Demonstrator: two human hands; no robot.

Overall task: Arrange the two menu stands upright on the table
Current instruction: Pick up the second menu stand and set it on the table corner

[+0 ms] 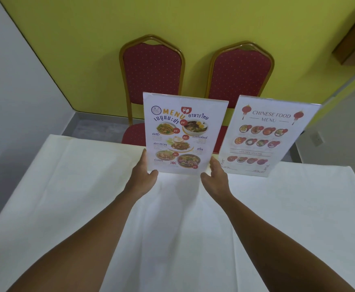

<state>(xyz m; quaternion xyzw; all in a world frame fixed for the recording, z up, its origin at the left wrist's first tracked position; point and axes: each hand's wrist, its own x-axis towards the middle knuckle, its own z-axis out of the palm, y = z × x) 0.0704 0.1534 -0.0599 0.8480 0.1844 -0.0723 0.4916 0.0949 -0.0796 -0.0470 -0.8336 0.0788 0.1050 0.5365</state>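
The left hand [146, 172] and right hand [215, 172] clasp the Thai menu stand's [184, 133] lower edges, upright at the table's [67, 186] far middle. Judged best: settle its base flat, release gently, level with the Chinese menu stand [265, 135] standing just right.

The Thai menu stand [183, 133] is hiding the left chair's seat [133, 133]. Small print on the Chinese menu stand [265, 135] is blurring. Both forearms are running off the frame's bottom edge.
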